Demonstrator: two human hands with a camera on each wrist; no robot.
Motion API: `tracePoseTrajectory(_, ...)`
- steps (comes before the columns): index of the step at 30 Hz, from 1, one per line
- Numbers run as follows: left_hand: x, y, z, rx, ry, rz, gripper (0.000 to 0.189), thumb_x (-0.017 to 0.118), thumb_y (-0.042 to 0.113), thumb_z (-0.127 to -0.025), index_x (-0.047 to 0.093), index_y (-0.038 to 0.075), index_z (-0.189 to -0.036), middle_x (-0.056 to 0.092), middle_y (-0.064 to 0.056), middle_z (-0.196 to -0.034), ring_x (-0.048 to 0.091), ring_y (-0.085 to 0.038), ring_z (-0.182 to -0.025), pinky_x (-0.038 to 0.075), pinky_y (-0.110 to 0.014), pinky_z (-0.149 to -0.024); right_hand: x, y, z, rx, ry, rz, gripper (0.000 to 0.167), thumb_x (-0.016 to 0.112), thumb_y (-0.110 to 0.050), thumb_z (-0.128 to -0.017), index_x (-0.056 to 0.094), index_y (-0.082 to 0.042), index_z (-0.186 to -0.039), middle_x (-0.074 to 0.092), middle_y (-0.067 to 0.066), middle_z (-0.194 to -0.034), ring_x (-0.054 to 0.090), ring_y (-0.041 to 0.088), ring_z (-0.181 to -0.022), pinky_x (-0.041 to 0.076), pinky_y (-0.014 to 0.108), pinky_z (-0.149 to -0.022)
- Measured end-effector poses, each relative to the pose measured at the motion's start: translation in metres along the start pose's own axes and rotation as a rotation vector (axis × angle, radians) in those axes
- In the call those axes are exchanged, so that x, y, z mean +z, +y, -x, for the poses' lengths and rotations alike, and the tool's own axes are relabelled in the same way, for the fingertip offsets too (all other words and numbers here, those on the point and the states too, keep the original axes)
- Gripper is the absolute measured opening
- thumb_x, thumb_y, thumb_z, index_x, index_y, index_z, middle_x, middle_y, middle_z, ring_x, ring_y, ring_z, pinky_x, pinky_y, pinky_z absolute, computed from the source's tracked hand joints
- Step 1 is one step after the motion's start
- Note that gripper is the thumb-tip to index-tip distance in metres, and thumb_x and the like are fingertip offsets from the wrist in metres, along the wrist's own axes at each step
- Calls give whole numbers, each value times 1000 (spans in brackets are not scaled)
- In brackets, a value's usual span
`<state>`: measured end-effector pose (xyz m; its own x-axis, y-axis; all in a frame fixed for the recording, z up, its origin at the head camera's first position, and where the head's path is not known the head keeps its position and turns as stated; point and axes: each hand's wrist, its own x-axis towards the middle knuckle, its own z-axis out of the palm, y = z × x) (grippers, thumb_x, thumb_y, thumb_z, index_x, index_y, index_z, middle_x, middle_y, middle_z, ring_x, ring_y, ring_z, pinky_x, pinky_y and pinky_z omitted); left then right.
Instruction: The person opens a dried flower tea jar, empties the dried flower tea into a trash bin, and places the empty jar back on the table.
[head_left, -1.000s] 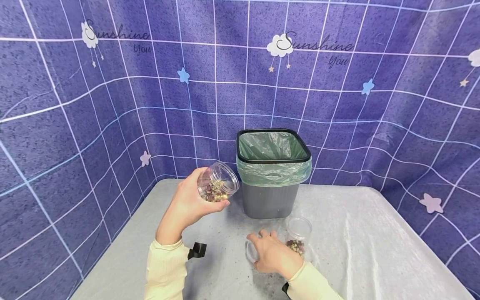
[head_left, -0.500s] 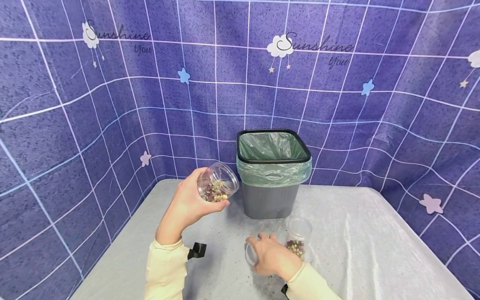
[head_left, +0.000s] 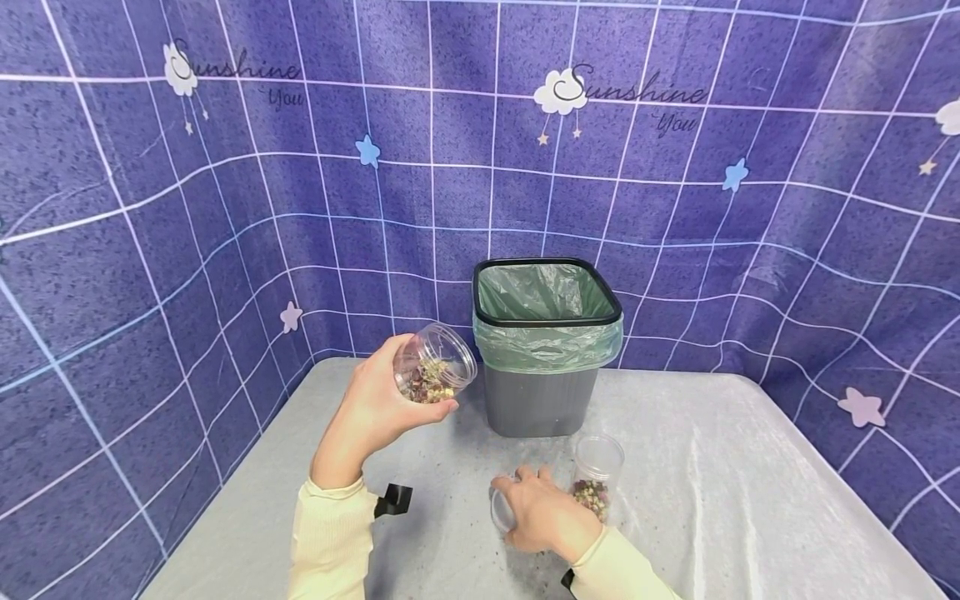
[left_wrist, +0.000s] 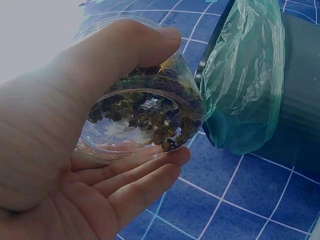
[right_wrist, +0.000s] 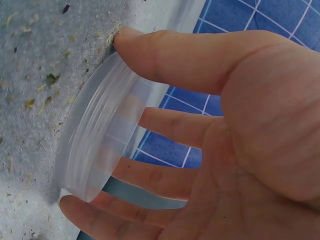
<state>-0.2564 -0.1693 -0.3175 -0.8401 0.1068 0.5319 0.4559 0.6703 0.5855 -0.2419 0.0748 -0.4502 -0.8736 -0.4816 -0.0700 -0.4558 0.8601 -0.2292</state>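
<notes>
Tilted toward the trash bin (head_left: 540, 400), a clear plastic jar (head_left: 444, 354) with dried flower bits inside is gripped by my left hand (head_left: 375, 400). Its mouth faces right, close to the bin's left side. In the left wrist view the thumb lies over the jar (left_wrist: 137, 132) and the fingers pass under it. My right hand (head_left: 551, 512), low over the table, holds a clear plastic lid (head_left: 501, 510) by its edge. Thumb and fingers span the threaded lid (right_wrist: 100, 130) in the right wrist view. Right beside this hand stands a second clear jar (head_left: 598, 458), partly filled with dried flowers.
A black rim and green liner bag (head_left: 547, 346) top the grey bin at the back of the table (head_left: 697, 467). Small dried crumbs (right_wrist: 50, 80) are scattered on the grey tablecloth. A purple grid-patterned curtain (head_left: 420, 200) surrounds the table.
My right hand has drawn slightly toward the table's front with the lid. The left hand and its jar stay nearly still.
</notes>
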Motion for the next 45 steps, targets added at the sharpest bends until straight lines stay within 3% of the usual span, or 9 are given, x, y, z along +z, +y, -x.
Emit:
tracePoseTrajectory(9,0,0,-1,2,-2,-6,91,97,40,-61,57,10,-137,70,-6,-120,66,-27,-110,53,-47,-94,0,0,-1,8,-11,16,73,90,-23,-72,62,-21,-140,59,20,-134,49,57,-128,56,61,-87)
tracePoseTrajectory(19,-1,0,-1,1,0,-4,90,98,38,-60,57,11,-136,71,-6,-119,67,-28,-110,53,-48,-95,1,0,-4,22,-36,20,78,92,-28,-72,61,-25,-143,60,16,-132,53,45,-122,58,55,-84)
tracePoseTrajectory(29,0,-1,0,-6,-6,12,91,98,37,-61,57,11,-137,71,-6,-119,67,-26,-109,54,-47,-94,0,0,-5,26,-46,16,80,91,-32,-73,58,-25,-146,58,16,-137,53,44,-123,57,55,-87)
tracePoseTrajectory(37,0,-1,1,-9,-3,15,91,99,37,-61,57,12,-137,71,-5,-119,67,-26,-110,53,-47,-94,-5,-6,4,-10,11,11,88,89,-37,-76,49,-21,-152,53,18,-145,51,46,-129,53,56,-97)
tracePoseTrajectory(45,0,-1,0,-7,0,12,92,98,38,-61,57,11,-138,70,-6,-120,66,-28,-111,53,-49,-96,-18,-13,14,-64,77,11,85,85,-37,-81,46,-23,-154,52,15,-147,49,41,-132,49,54,-105)
